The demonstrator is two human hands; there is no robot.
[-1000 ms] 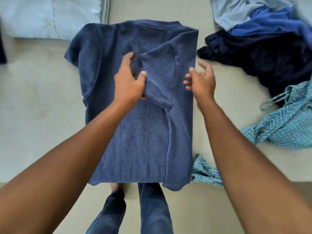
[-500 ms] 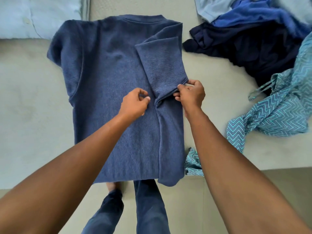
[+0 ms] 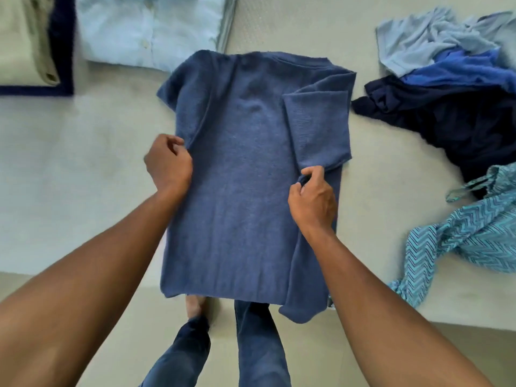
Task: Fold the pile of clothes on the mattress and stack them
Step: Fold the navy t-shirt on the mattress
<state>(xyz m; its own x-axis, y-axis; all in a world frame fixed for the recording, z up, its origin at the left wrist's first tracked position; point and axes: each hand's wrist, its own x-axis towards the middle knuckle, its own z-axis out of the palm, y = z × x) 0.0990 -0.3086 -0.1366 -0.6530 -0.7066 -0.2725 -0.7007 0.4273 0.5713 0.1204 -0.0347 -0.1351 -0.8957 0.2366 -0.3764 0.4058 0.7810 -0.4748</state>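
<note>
1. I count one blue knitted shirt point(image 3: 245, 196). It lies flat on the mattress point(image 3: 83, 196) with its collar away from me and its hem hanging over the near edge. Its right side and right sleeve are folded in over the body, and the left sleeve lies spread out.
2. Two hands are at the shirt. The left hand point(image 3: 167, 164) sits at the shirt's left edge, just below the spread sleeve. Its fingers are curled, but I cannot tell whether they have cloth between them.
3. The right hand point(image 3: 312, 202) is at the lower corner of the folded-in sleeve, with thumb and fingers pinching a small tuck of the shirt.
4. Beyond the shirt's left shoulder I count three folded garments. A pale blue buttoned top point(image 3: 145, 32) lies just beside the collar. Further left, a beige piece point(image 3: 22, 43) lies on a navy piece point(image 3: 62, 51).
5. To the right of the shirt I count four unfolded garments heaped together: a grey-blue one point(image 3: 418, 43), a bright blue one point(image 3: 460, 68), a dark navy one point(image 3: 446, 121) and a teal zigzag one point(image 3: 474, 233). The dark navy one is nearest the folded sleeve but does not touch it.
6. Below the shirt's hem I see two legs in jeans point(image 3: 257, 347) and one bare foot point(image 3: 194, 305).
</note>
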